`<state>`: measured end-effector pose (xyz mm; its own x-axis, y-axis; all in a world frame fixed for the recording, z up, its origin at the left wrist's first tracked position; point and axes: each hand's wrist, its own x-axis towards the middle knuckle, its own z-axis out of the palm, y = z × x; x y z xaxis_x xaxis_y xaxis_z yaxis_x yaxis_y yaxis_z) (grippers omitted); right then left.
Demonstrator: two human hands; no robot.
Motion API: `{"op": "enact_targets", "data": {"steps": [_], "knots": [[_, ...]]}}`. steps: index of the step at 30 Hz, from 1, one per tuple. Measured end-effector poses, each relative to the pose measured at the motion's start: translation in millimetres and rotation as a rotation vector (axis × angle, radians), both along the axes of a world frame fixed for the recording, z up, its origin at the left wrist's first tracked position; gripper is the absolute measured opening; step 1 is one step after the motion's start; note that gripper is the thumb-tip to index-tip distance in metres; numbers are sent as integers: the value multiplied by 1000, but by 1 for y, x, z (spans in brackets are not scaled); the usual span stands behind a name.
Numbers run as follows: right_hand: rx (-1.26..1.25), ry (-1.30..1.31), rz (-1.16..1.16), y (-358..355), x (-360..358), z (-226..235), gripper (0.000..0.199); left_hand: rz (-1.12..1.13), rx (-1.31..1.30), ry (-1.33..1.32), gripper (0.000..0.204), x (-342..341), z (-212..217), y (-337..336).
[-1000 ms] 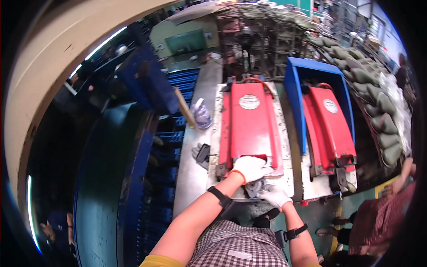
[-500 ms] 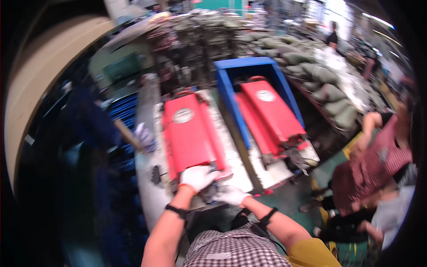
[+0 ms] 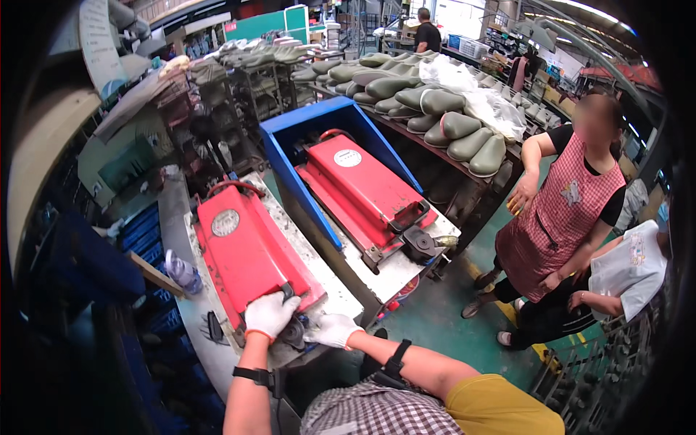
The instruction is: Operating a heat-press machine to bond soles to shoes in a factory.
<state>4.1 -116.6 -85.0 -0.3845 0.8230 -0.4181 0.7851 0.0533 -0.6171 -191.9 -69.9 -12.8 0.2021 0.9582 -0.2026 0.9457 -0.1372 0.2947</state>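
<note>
A red machine cover [image 3: 239, 250] with a round white label lies lengthwise on a pale bench in front of me. My left hand [image 3: 270, 314], in a white glove, rests at its near end, fingers curled over the edge next to a black bracket [image 3: 288, 290]. What the fingers grip is partly hidden. Just right of it, my gloved right hand [image 3: 332, 330] is at a dark round part [image 3: 293, 332] below the cover's end. Its fingers are bent, and whatever they hold is hidden.
A second red machine [image 3: 362, 177] sits within a blue guard [image 3: 290, 170] to the right. Olive-green boots [image 3: 442, 127] lie piled on a rack behind. Two people stand at right, one in a red checked apron [image 3: 554, 217]. A wrapped bottle [image 3: 183, 272] stands at left.
The view has swung to the right and sharpened, so the machines appear further left and the people show more fully. Both hands stay at the red cover's near end.
</note>
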Motion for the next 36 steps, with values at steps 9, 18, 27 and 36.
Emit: {"op": "enact_targets", "data": {"steps": [9,18,27,36], "knots": [[-833,974,-694,-73,-44,-33,36,17,-4,9,61,1,-1,0],[-1152,1112,-913,-91,-129,-56,26,52,59,18,59,2,3,-1],[-971,471,-17,-47,-48,-32,54,59,122,-56,43,-2,23,-4],[-360,360,59,47,37,35,54,-37,634,-142,29,-26,143,28]]}}
